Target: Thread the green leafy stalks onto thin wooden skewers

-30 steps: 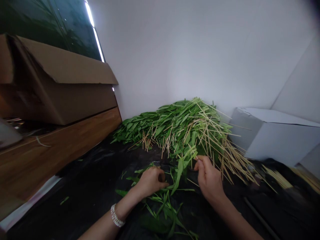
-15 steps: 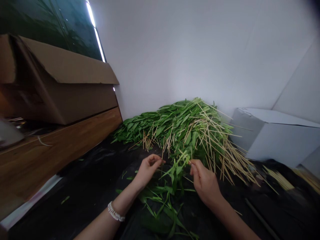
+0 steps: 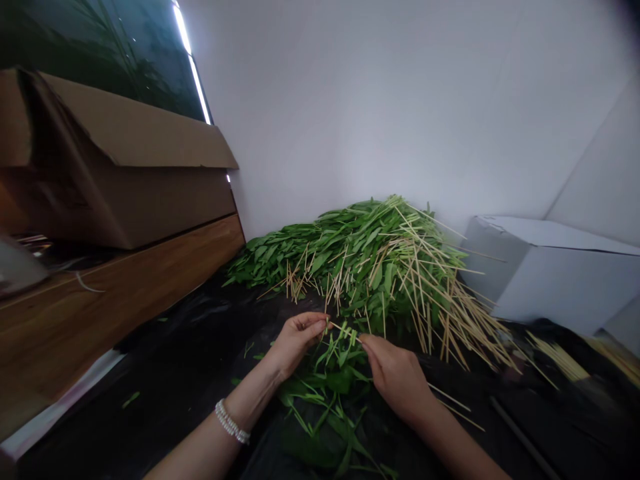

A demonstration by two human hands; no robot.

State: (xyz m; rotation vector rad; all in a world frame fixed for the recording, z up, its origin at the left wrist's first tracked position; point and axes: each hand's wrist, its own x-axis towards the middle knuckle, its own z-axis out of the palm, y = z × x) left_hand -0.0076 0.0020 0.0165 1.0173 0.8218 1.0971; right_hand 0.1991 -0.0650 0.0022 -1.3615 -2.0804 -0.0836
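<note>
One thin stick (image 3: 337,326), held in the right hand (image 3: 397,375), slants leftward from it through green stems (image 3: 344,333). Its tip ends beside the left hand (image 3: 299,341), pinched seemingly around another stem (image 3: 327,327).

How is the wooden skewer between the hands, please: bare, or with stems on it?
Not bare: several pale green stems sit crosswise along the wooden skewer between the left hand and the right hand.

Cardboard box (image 3: 160,203), left: cut off at left edge, interior hidden. White box (image 3: 570,280), right: cut off at right edge. Thin stick (image 3: 335,325): stretch inside right hand (image 3: 397,373) hidden. Pale sticks (image 3: 618,359), far right: blurred. Forearms (image 3: 200,440): cut off at near edge.
</note>
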